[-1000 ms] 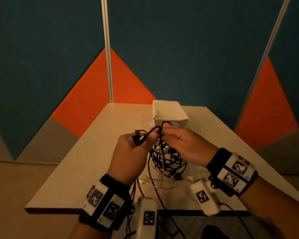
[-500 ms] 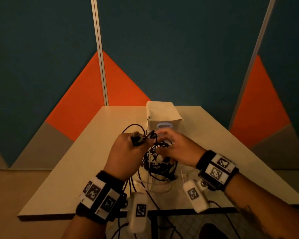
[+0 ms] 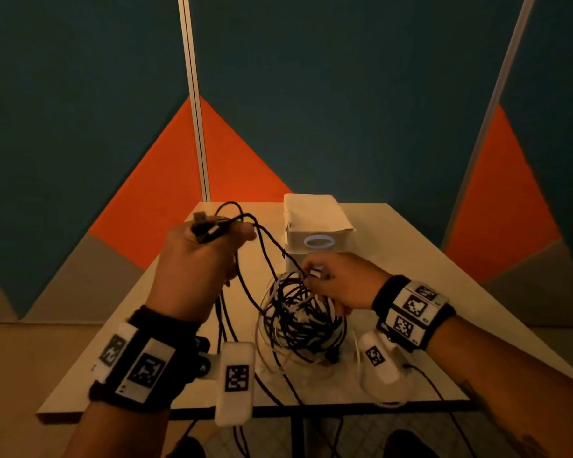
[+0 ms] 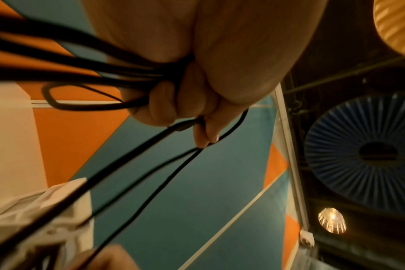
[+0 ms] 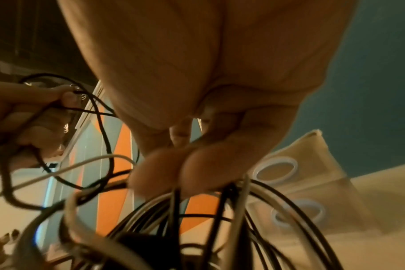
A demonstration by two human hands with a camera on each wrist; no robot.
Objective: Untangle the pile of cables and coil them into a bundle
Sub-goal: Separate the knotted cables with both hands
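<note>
A tangled pile of black and white cables [image 3: 300, 317] lies on the pale table [image 3: 186, 312], near its front edge. My left hand [image 3: 209, 239] is raised above the table to the left and grips several black cable strands [image 4: 136, 76] with their plugs [image 3: 205, 226] poking out of the fist. A black cable [image 3: 265, 252] runs from that fist down to the pile. My right hand [image 3: 331, 285] sits on top of the pile, its fingers [image 5: 197, 169] curled and pinching cables there; a small white plug [image 3: 316, 271] shows at its fingertips.
A white box [image 3: 315, 223] with a ring mark on its front stands just behind the pile, close to my right hand. Teal and orange wall panels rise behind the table. Cables hang over the front edge [image 3: 278, 406].
My left hand rose and moved left with its cable ends, drawing a black strand out of the pile. My right hand dropped from beside the left hand onto the pile's top.
</note>
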